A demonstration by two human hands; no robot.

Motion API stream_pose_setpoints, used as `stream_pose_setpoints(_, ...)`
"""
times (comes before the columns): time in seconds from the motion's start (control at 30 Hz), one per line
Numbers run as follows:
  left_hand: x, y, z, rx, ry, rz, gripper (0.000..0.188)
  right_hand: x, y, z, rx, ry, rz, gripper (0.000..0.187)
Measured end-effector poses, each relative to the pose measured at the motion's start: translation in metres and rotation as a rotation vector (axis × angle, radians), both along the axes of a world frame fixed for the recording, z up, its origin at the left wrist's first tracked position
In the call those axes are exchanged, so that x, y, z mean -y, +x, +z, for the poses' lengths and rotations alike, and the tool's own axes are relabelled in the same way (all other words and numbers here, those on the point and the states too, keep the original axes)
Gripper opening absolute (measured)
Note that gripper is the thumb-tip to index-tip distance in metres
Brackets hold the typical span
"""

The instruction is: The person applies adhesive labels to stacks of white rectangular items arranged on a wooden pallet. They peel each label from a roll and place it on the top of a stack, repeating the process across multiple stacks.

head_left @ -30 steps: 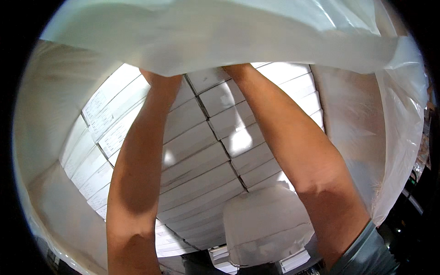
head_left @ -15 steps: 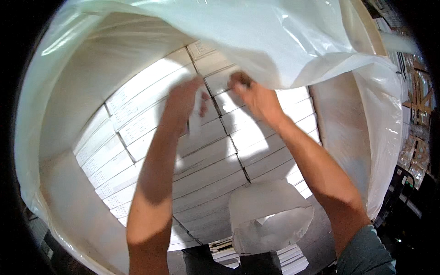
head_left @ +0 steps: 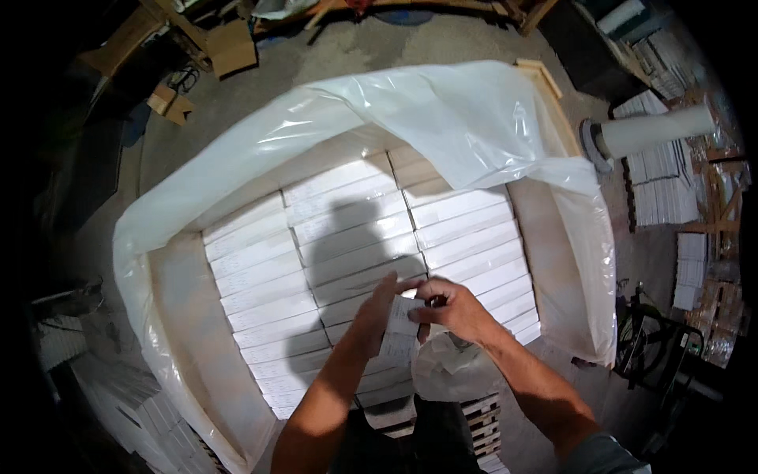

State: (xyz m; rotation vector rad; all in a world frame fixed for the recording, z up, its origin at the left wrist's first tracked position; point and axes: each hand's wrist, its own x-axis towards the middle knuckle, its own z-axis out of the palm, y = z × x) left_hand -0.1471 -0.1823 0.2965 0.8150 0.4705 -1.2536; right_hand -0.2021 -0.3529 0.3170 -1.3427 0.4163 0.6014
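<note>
A small white printed stack of slips or labels [head_left: 401,317] is held in front of my waist. My left hand [head_left: 373,320] wraps it from the left side, thumb and fingers closed. From the right, my right hand [head_left: 448,310] pinches its upper right corner with bent fingers. Below the hands lie rows of flat white boxes [head_left: 351,229], packed tightly inside a large crate lined with translucent plastic sheeting [head_left: 442,110]. A whitish open-topped pouch [head_left: 454,375] hangs at my waist, just under my right hand, which hides part of its opening.
The sheeting folds over the crate's walls, and a wooden corner [head_left: 541,77] shows at the far right. A white roll [head_left: 655,130] and stacked white bundles [head_left: 659,189] stand to the right. Cardboard pieces [head_left: 233,47] lie at the far left. Pallet slats [head_left: 482,426] show near my legs.
Both hands have drawn back from over the far boxes toward my waist and come together on the white slips. The view has pulled back, showing more floor around the crate.
</note>
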Motion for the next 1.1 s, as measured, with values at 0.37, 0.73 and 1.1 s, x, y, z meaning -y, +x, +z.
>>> stream_pose_setpoints(0.37, -0.047, -0.066, 0.119, 0.141, -0.285, -0.044, 0.054, -0.051, -0.077, 0.130, 0.152, -0.297, -0.143, 0.023)
stream_pose_setpoints(0.73, -0.068, -0.120, 0.196, 0.219, -0.251, -0.030, 0.050, -0.086, -0.135, 0.190, 0.363, -0.581, -0.401, 0.028)
stream_pose_setpoints(1.1, -0.072, -0.153, 0.201, 0.318, -0.133, -0.096, 0.043, -0.073, -0.180, 0.204, 0.250, -0.374, -0.434, 0.024)
